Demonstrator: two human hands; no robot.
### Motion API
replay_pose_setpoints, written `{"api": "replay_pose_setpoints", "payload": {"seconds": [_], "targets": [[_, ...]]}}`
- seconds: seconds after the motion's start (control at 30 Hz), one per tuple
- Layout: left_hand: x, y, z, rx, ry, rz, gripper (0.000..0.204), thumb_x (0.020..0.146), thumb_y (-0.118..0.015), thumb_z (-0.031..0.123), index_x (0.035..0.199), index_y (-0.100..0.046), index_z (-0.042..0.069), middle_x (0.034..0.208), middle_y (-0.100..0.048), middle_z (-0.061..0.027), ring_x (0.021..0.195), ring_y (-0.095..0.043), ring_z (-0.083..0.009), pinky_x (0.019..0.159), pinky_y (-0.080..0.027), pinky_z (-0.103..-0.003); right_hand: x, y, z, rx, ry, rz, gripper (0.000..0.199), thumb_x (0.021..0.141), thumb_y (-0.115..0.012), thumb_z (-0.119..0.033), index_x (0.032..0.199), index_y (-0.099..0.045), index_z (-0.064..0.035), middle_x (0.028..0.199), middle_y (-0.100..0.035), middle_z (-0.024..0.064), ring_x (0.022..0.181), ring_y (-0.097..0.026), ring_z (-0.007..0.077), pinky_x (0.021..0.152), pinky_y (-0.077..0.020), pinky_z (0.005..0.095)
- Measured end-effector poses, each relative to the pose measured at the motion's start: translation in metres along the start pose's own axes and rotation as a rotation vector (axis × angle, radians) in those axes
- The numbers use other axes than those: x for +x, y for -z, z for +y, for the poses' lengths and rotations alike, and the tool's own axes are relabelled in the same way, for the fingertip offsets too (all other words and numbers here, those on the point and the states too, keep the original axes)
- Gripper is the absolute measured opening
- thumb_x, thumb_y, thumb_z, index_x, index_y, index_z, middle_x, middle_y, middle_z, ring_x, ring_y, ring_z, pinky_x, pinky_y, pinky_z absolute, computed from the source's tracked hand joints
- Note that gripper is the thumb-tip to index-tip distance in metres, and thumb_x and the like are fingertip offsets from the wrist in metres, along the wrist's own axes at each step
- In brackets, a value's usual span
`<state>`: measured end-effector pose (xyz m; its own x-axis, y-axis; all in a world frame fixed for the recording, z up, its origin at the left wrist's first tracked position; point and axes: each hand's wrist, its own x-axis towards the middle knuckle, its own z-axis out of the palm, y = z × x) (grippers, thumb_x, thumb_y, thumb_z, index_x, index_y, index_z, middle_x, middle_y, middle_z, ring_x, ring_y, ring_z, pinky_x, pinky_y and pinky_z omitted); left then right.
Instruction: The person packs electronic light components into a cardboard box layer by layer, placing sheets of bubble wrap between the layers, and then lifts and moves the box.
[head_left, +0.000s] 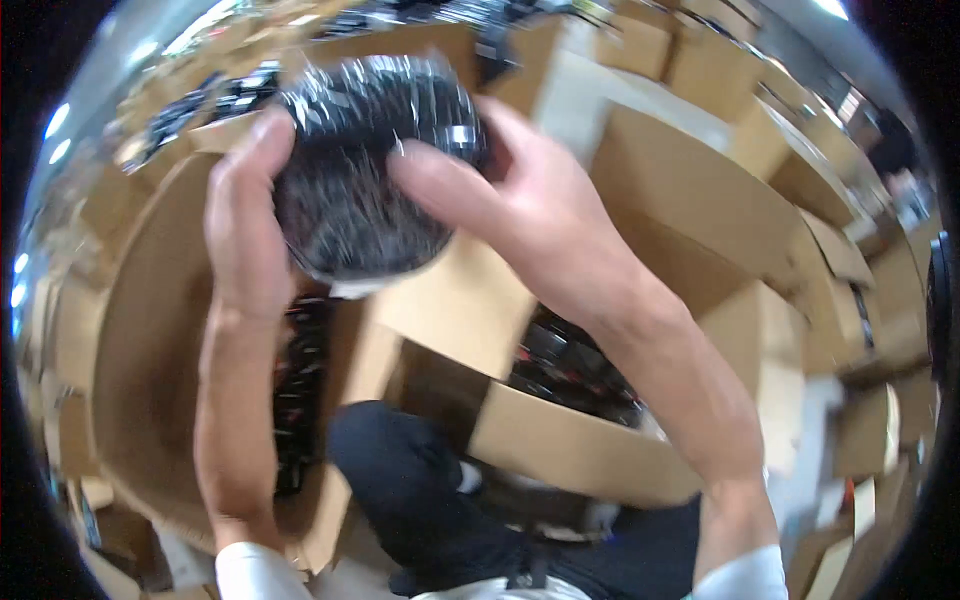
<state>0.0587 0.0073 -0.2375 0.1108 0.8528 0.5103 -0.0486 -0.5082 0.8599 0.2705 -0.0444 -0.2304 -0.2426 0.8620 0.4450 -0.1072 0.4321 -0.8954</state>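
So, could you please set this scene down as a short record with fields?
Held item: black package in shiny clear wrap
Left hand: grips its left side
Right hand: grips its right side, thumb across the near face
Left below: open cardboard box with dark wrapped items
Right below: another open carton, also holding dark items
Image quality: motion-blurred; contents unclear

The bare left hand (pixel 247 225) and bare right hand (pixel 515 195) hold a rounded black plastic-wrapped package (pixel 360 200) above open brown cardboard boxes (pixel 575 445).
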Motion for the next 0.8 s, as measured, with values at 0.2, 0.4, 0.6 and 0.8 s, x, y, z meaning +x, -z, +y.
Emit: {"api": "replay_pose_setpoints", "payload": {"seconds": [0.2, 0.4, 0.6, 0.8], "targets": [[0.008, -0.139, -0.023, 0.036, 0.150, -0.923, 0.034, 0.093, -0.069, 0.029, 0.111, -0.062, 0.001, 0.089, -0.071, -0.0081, 0.079, -0.070, -0.0177, 0.075, -0.058, -0.034, -0.059, 0.103, -0.068, 0.194, -0.022, 0.389, 0.051, 0.090, -0.075, -0.029, 0.124, -0.055, 0.0044, 0.112, -0.066, 0.0134, 0.102, -0.064, 0.0221, 0.093, -0.0543, 0.0390], [-0.043, -0.265, -0.154, 0.475, -0.137, -1.191, 0.024, 0.082, -0.069, 0.005, 0.104, -0.064, -0.003, 0.079, -0.068, -0.0178, 0.074, -0.070, -0.0293, 0.068, -0.054, -0.039, -0.230, 0.265, 0.047, -0.240, -0.589, 0.669, 0.043, 0.086, -0.076, -0.011, 0.122, -0.059, 0.0042, 0.113, -0.067, 0.0107, 0.105, -0.062, 0.0180, 0.098, -0.0486, 0.0357], [-0.170, -0.364, -0.259, 0.817, -0.289, -2.003, 0.022, 0.086, -0.060, 0.010, 0.100, -0.075, 0.002, 0.107, -0.072, -0.0198, 0.099, -0.071, -0.0355, 0.085, -0.056, -0.043, -0.447, 0.334, 0.237, -0.062, -1.674, 0.698, 0.041, 0.085, -0.076, -0.010, 0.122, -0.064, 0.0029, 0.103, -0.072, 0.0144, 0.097, -0.067, 0.0230, 0.092, -0.0513, 0.0408], [-0.228, -0.405, -0.292, 0.718, -0.064, -2.180, 0.029, 0.086, -0.062, 0.007, 0.113, -0.072, 0.002, 0.123, -0.066, -0.0185, 0.117, -0.063, -0.0333, 0.099, -0.048, -0.046, -0.605, 0.330, 0.275, -0.430, -1.381, 0.575, 0.064, 0.081, -0.079, -0.018, 0.132, -0.049, 0.0037, 0.119, -0.064, 0.0187, 0.110, -0.061, 0.0309, 0.097, -0.0479, 0.0408]]}}
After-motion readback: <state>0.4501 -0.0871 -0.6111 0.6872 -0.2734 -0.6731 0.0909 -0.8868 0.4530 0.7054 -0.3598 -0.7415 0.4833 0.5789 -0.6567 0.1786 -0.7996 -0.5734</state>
